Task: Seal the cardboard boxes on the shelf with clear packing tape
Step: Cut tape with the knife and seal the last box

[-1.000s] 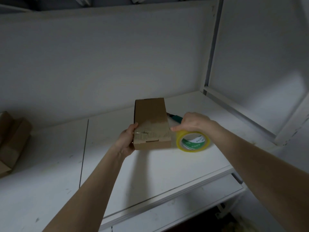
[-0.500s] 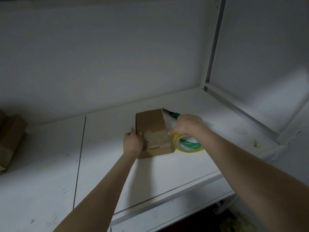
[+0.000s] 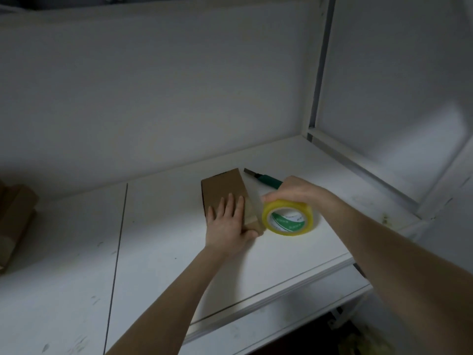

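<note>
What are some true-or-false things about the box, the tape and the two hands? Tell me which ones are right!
1. The left hand lies flat on the cardboard box. True.
2. The right hand grips the tape roll, and a strip of tape runs from it to the box. True.
3. The tape roll is red. False: it is yellowish, with green and white inside.
4. The box is held up in the air. False: it rests on the white shelf.
5. A green-handled knife lies on the shelf just beyond the box. True.
</note>
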{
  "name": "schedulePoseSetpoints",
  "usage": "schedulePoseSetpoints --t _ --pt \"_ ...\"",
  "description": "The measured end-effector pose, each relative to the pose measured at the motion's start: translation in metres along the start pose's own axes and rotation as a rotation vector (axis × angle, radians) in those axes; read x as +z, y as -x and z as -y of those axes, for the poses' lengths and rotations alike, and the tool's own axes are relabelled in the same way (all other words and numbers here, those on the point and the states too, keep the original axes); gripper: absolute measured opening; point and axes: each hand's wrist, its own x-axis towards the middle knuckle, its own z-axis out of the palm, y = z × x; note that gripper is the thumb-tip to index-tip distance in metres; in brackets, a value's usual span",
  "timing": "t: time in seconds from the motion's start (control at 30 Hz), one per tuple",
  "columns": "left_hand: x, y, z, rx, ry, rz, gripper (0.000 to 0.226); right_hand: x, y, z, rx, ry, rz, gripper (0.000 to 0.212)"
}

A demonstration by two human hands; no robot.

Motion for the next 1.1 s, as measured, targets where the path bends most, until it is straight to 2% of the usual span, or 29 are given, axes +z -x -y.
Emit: schedulePoseSetpoints --t 0.1,0.23,0.33,0.4,0.47,0.57,0.6,0.73,0.8,0.93,1.1 --pt "-0.002 0.004 0.002 -0.018 0.096 -0.06 0.088 0.002 0.004 -0.002 0.015 -0.181 -0.035 0.046" --pt "-0.007 0.006 0.003 -0.089 0.233 -0.242 0.088 -0.014 0.012 0.025 -0.096 -0.188 -0.059 0.045" --pt "-0.022 -0.001 0.001 -0.192 0.456 -0.435 0.075 -0.036 0.019 0.046 -0.168 -0.191 -0.076 0.043" --pt "-0.034 0.0 -0.001 -0.211 0.617 -0.499 0.069 -0.047 0.02 0.054 -0.232 -0.233 -0.059 0.046" --pt "-0.041 0.003 -0.003 -0.29 0.78 -0.474 0.068 -0.051 0.02 0.055 -0.273 -0.336 -0.017 0.052" --pt "-0.041 0.0 -0.003 -0.384 0.954 -0.451 0.06 -0.046 0.019 0.047 -0.311 -0.313 -0.025 0.025" --pt "-0.04 -0.002 -0.004 -0.39 0.986 -0.443 0.055 -0.044 0.019 0.045 -0.296 -0.322 -0.052 0.024" --pt "-0.042 -0.002 -0.01 -0.475 1.209 -0.428 0.037 -0.038 0.016 0.045 -0.217 -0.178 -0.058 0.041" --pt "-0.044 -0.003 -0.01 -0.504 1.313 -0.41 0.035 -0.032 0.013 0.044 -0.201 -0.124 -0.046 0.043" --pt "-0.036 -0.001 -0.001 -0.492 1.323 -0.275 0.051 -0.017 0.007 0.042 -0.193 -0.096 -0.036 0.044" --pt "-0.05 0.009 0.014 -0.227 1.292 0.018 0.115 0.0 0.001 0.034 -0.199 -0.008 -0.013 0.043"
